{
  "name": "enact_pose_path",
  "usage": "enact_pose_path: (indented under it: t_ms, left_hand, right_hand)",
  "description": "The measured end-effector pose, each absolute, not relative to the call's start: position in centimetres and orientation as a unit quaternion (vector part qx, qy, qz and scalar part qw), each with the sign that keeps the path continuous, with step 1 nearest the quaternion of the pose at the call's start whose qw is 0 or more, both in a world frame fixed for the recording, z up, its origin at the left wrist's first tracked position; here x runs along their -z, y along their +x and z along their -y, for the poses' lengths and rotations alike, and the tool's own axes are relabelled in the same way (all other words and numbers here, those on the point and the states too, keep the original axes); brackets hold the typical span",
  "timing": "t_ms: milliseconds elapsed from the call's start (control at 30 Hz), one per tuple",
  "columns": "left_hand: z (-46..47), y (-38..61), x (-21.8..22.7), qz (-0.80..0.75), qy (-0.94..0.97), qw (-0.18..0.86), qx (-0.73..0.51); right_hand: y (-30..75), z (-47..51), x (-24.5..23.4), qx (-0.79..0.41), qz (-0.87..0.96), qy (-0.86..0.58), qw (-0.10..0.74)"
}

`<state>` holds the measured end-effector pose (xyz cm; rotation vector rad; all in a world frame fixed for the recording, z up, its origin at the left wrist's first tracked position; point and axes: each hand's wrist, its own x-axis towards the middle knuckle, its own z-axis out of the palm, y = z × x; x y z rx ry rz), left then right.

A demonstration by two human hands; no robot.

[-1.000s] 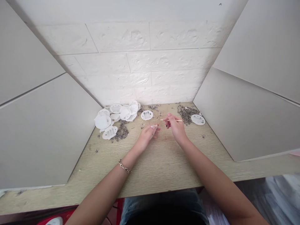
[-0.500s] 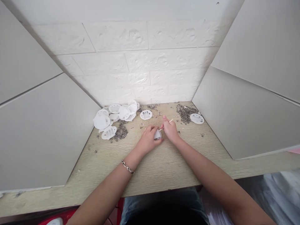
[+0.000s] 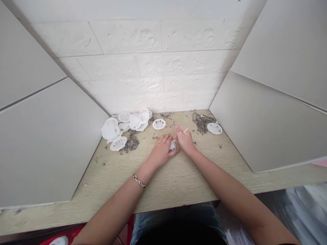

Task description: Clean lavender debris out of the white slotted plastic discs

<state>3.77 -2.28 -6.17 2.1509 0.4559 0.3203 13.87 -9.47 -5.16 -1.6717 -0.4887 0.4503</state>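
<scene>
My left hand [image 3: 162,149] is closed around a white plastic disc [image 3: 172,146] on the table, which it partly covers. In my right hand [image 3: 186,141] is a thin, pale wooden stick [image 3: 185,130], its lower end reaching the disc's upper edge. Just beyond my hands lies another white disc [image 3: 159,124] with slots in it. Small metal pieces [image 3: 132,141] are heaped to the left of my left hand. What the stick's tip touches on the held disc is too small to make out.
A pile of white discs [image 3: 110,131] lies at the back left. At the back right sits a second heap of metal bits [image 3: 201,123], with a slotted disc [image 3: 214,128] beside it. Pale panels [image 3: 255,129] wall both sides, and a white brick-patterned wall [image 3: 150,64] closes the back.
The fingers of my left hand have shifted slightly and lie flatter over the disc. My right hand keeps the stick at the disc in nearly the same place.
</scene>
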Motion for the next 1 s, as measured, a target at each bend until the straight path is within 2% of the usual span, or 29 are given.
enact_pose_path:
  t_ms: [233,400,567,733,900,1000]
  left_hand:
    - [2.2,3.9,6.3,-0.18,0.866,0.447,-0.132]
    - [2.3,3.8,6.4,-0.175,0.886,0.409,-0.128]
    - [2.2,3.7,6.5,-0.176,0.874,0.43,-0.14]
    - [2.1,3.7,6.1,-0.171,0.859,0.467,-0.125]
    - [2.4,3.4,5.5,-0.148,0.921,0.354,-0.064]
    - [2.6,3.4,5.5,-0.152,0.949,0.273,-0.03]
  right_hand:
    - [13.9,9.2,5.4,-0.183,0.218,-0.741,0.608]
    - [14.0,9.4,5.7,-0.156,0.218,-0.743,0.613]
    - [14.8,9.7,6.1,-0.227,0.234,-0.666,0.671]
    - [15.8,9.8,5.5,-0.235,0.173,-0.547,0.785]
    - [14.3,9.5,4.5,-0.349,0.093,-0.478,0.801]
    - [13.2,9.0,4.2,-0.367,0.07,-0.447,0.812]
